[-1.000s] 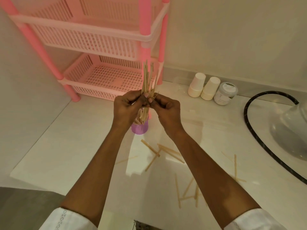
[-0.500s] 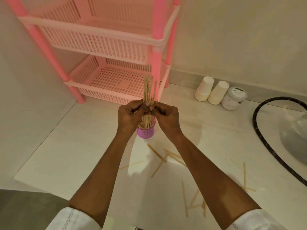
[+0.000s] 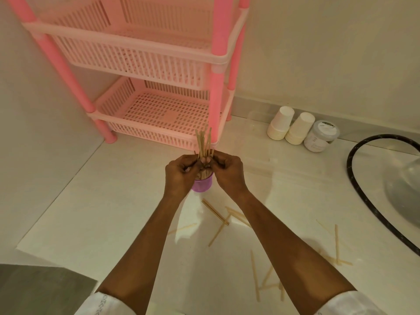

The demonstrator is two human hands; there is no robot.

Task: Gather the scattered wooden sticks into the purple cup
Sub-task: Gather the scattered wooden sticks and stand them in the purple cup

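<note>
- Head view: my left hand [image 3: 179, 176] and right hand [image 3: 228, 172] pinch a bundle of sticks [image 3: 203, 143] upright from both sides, so its lower ends feed straight into the purple cup [image 3: 202, 184].
- That cup stands on the counter [image 3: 102, 212] near the pink rack [image 3: 159, 119].
- Loose sticks [image 3: 218, 220] lie scattered toward the counter's near edge, not yet gathered.

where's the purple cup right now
In the head view, the purple cup stands on the white counter at centre, just below and between both hands, in front of the pink rack.
</note>
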